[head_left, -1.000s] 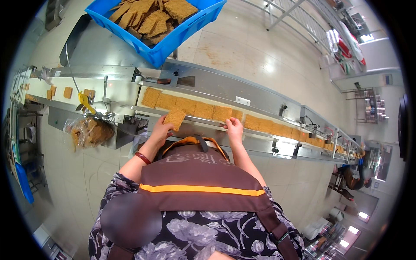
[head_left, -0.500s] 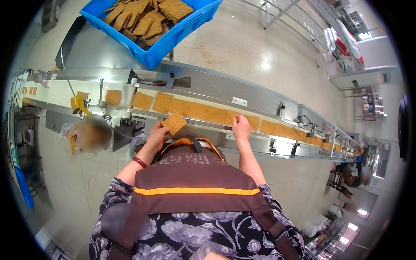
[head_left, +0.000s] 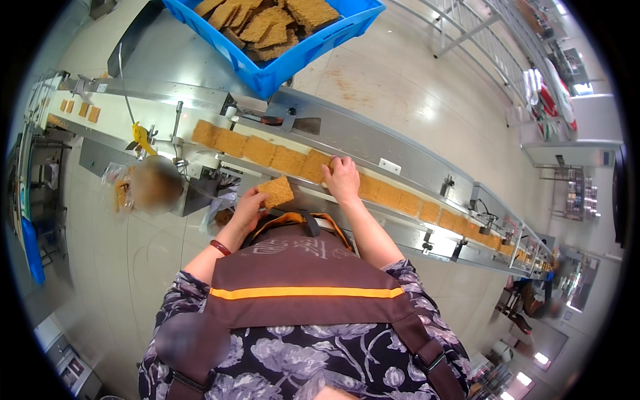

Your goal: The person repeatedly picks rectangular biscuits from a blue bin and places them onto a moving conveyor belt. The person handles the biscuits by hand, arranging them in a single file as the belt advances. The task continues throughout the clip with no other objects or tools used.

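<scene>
Right hand (head_left: 343, 179), spread, seemingly aligns the cracker row (head_left: 287, 161) on conveyor (head_left: 127, 119) (left hand (head_left: 247, 208) pinches 1 cracker (head_left: 279, 191) outside near edge), next needing gentle nudges.

The place looked like a food factory: a long conveyor belt (head_left: 123, 113) with metal side panels (head_left: 353, 138) carried a row of flat brown squares (head_left: 259, 151), and a blue crate (head_left: 265, 81) heaped with similar pieces (head_left: 268, 27) stood beside it.
</scene>
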Motion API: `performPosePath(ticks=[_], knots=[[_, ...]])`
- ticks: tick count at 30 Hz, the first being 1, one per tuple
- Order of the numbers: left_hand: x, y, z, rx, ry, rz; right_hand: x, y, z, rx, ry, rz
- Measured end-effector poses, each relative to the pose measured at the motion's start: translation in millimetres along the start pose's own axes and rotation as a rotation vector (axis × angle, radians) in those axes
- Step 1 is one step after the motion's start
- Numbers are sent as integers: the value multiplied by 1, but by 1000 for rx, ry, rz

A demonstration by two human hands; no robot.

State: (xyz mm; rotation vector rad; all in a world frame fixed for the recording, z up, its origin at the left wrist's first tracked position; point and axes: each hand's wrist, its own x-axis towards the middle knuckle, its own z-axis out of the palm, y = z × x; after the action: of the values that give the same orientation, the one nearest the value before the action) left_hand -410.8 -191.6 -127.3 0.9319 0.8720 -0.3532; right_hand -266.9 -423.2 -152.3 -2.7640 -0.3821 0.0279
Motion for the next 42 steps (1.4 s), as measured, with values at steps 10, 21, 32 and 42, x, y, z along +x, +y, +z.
performPosePath(ticks=[10,21,32,42], knots=[[1,0,-3,10,19,-19,-1,38,-35,661,-40,324],[13,5,28,111,-51,-62,-44,110,-19,309,21,530],[20,-15,54,190,-86,-62,-48,162,-41,493,194,641],[19,-23,90,226,-104,-57,-140,273,-49,517,343,787]])
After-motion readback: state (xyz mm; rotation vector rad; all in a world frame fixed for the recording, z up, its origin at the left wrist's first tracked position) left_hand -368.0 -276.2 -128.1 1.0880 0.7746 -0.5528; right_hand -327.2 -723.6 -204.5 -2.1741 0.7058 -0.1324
